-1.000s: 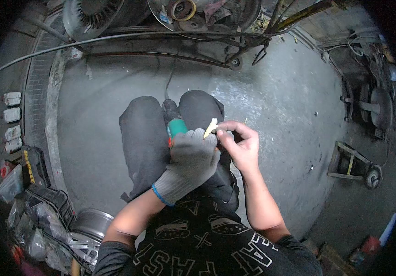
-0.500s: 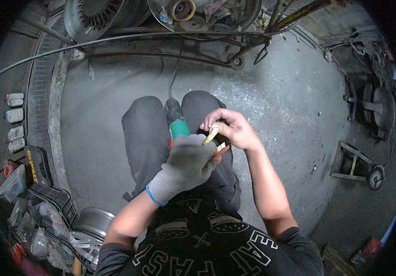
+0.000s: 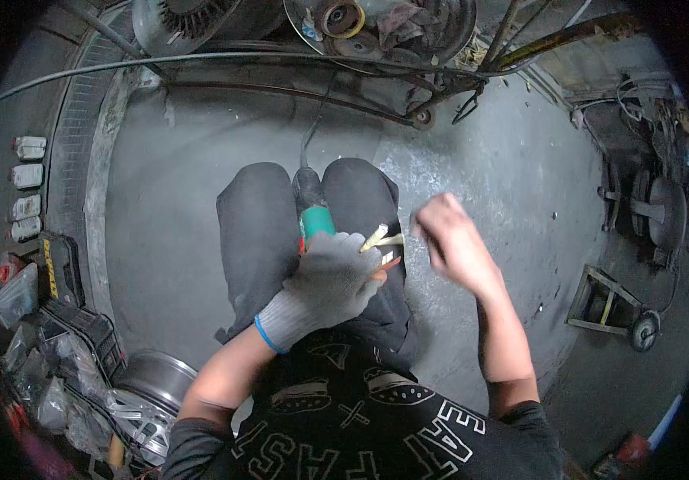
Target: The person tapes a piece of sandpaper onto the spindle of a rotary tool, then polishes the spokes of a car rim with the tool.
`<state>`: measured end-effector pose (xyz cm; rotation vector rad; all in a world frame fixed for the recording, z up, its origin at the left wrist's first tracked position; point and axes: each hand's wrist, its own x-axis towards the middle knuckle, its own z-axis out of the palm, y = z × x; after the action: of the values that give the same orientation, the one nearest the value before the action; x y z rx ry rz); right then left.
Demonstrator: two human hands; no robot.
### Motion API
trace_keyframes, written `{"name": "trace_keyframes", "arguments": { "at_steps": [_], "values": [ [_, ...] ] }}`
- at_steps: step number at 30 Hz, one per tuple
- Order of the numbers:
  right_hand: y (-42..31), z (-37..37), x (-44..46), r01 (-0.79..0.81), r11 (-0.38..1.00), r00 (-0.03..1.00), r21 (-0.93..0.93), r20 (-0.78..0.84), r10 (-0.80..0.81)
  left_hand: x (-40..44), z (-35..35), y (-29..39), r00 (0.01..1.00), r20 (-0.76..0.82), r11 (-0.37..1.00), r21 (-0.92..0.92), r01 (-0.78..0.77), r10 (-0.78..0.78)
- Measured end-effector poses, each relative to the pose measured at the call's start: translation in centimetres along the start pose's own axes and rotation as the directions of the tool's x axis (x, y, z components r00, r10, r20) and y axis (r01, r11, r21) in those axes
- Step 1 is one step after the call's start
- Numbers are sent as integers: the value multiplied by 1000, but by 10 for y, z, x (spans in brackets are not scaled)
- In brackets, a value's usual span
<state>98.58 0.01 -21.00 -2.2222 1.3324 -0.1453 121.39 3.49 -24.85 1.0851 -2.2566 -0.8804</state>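
My left hand (image 3: 332, 272), in a grey knit glove with a blue cuff edge, is closed around the front end of a corded green and black power tool (image 3: 316, 220), which looks like an angle grinder. The tool lies between my thighs, its cord running forward. Pale yellowish strips (image 3: 375, 238) stick up beside the gloved fingers, and a thin orange-red edge (image 3: 391, 264) shows below them. The glove hides the tool's head. Bare and smeared by motion, my right hand (image 3: 450, 238) is to the right of the strips, apart from them; whether it holds anything cannot be made out.
A metal frame (image 3: 280, 90) crosses ahead, with a round tray (image 3: 468, 28) of discs and rags behind it. Wheel rims (image 3: 156, 382), plastic bags and a black case (image 3: 60, 268) lie at left. A small wheeled frame (image 3: 600, 300) stands at right on the concrete floor.
My right hand has pulled away to the right from the yellowish strips and blurred. My left hand stays around the tool. The whole view has shifted slightly.
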Motion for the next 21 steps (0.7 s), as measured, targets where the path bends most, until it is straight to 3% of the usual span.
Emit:
{"name": "trace_keyframes", "arguments": {
  "at_steps": [2,3,5,6,8,10,12,14,17,19,21],
  "values": [
    [30,17,14,-194,979,971,62,-127,200,-1,3,2,1000,24,1000,-7,1,-1],
    [22,8,20,-191,980,972,61,-130,198,-1,5,1,997,75,1000,-19,7,-6],
    [-12,-14,28,-160,935,955,316,-188,227,-5,8,2,989,148,999,-36,24,-18],
    [-16,-17,21,-171,931,953,321,-188,239,-3,8,3,991,135,999,-31,16,-12],
    [-24,-23,7,-172,900,984,401,34,173,2,7,4,994,111,1000,-28,-4,7],
    [-25,-12,3,-72,925,997,374,62,52,1,6,1,997,82,1000,-31,-1,3],
    [-26,-5,11,-129,943,978,307,199,69,1,3,2,993,117,1000,-17,4,-2],
    [-14,-2,27,-29,942,989,335,147,-22,-1,2,1,987,160,1000,-6,9,-8],
    [11,1,55,-1,858,945,513,281,-167,-8,4,0,988,152,997,-74,-8,19],
    [3,-4,65,-11,853,915,522,349,-202,-13,8,3,992,25,991,56,-122,121],
    [-16,-13,75,270,929,884,252,317,-343,-11,17,3,996,38,993,75,-89,86]
  ]
}}
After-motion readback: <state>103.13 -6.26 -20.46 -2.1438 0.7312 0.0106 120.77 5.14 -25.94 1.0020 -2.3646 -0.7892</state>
